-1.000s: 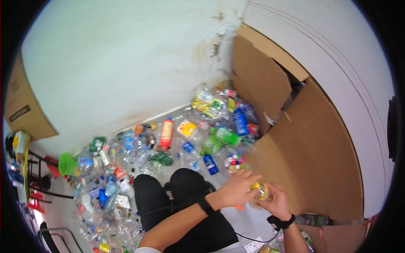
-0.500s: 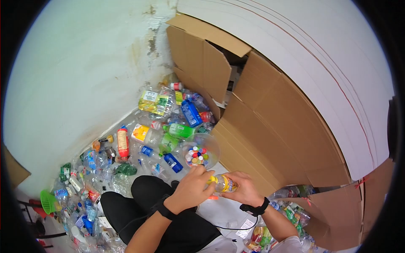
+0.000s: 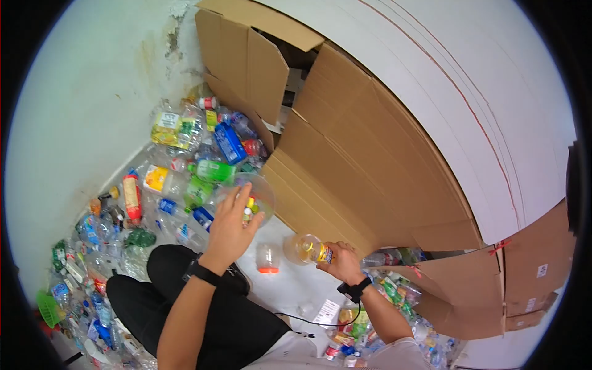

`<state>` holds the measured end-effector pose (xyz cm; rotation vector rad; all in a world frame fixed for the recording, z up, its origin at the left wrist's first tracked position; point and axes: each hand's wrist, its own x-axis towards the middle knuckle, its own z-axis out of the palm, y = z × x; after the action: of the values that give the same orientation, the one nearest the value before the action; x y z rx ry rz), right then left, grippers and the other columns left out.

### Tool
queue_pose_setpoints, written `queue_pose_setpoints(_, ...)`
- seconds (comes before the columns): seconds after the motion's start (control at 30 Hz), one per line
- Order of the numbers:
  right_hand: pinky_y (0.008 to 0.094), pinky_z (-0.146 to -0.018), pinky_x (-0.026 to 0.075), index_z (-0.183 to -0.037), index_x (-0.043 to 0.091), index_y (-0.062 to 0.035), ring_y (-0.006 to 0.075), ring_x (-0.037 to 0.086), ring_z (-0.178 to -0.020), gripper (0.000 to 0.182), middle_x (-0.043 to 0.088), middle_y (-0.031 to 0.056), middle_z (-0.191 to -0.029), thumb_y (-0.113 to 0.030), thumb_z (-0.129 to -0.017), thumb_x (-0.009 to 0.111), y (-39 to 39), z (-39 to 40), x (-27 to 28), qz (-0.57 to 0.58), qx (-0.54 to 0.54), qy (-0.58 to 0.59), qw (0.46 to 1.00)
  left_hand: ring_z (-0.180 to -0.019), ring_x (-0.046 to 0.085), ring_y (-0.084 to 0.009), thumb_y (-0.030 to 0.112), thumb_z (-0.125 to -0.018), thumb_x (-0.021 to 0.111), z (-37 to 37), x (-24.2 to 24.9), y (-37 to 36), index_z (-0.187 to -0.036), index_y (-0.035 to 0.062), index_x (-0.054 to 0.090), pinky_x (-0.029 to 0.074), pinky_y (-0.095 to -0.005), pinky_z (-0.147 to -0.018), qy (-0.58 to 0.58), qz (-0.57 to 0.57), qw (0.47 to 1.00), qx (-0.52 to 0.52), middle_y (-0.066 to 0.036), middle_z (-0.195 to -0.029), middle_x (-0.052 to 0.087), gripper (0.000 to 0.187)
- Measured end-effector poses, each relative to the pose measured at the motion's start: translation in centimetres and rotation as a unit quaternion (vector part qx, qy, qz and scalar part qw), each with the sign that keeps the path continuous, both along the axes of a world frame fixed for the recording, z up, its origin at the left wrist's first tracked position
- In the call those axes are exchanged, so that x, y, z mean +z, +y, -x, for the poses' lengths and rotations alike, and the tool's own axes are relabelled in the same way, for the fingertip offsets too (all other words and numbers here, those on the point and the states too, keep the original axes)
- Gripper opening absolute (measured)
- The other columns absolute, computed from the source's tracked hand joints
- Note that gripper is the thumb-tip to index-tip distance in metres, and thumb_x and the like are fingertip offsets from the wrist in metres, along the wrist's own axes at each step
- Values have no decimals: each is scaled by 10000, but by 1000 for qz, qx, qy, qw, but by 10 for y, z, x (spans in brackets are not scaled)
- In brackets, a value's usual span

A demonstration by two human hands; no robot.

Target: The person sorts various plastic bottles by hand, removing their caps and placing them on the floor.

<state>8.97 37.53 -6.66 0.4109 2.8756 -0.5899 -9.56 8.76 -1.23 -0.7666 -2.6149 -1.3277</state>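
My right hand [image 3: 343, 264] is wrapped round a clear plastic bottle [image 3: 301, 249] with a yellow label, held tilted over the pale floor. Over a clear round tub [image 3: 266, 191] is my left hand [image 3: 233, 227], its fingers stretched out and apart, with nothing visible in them. Coloured bottle caps [image 3: 248, 213] lie in the tub, partly hidden behind that hand. Between my two hands, a small clear jar [image 3: 267, 254] with an orange lid lies on the floor.
Plastic bottles [image 3: 213, 171] are heaped along the wall to the left, and more bottles [image 3: 394, 290] lie at the lower right. Large cardboard sheets [image 3: 370, 148] lean at the right. A green basket [image 3: 48, 309] is at the far left. My bent legs [image 3: 179, 296] fill the lower middle.
My left hand has left the bottle and moved up and left over the tub, its fingers opening. The bottle stays in my right hand, now farther from the left. The view has shifted right.
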Motion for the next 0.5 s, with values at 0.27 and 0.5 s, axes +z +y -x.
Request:
queue_pose_setpoints(0.27,491,-966,399,-1081,736,-107,330,593,-1097,389,665,145,-1095,-263,-724,737,38,4,-50,-235,67,-154,957,-1155,569,-390,173,-950,633,-32,11,-23,-1376,14,529,459,-435,-985,-145,-69,987,17,-208,-1244,595,466)
queue_pose_setpoints(0.5,430,-914,353,-965,782,-124,272,585,-1086,229,683,111,-1076,-243,-813,660,39,36,-79,-361,196,-221,884,-1140,573,-371,151,-947,621,-53,19,-34,-1378,23,526,458,-414,-975,-120,-72,990,26,-189,-1230,591,459)
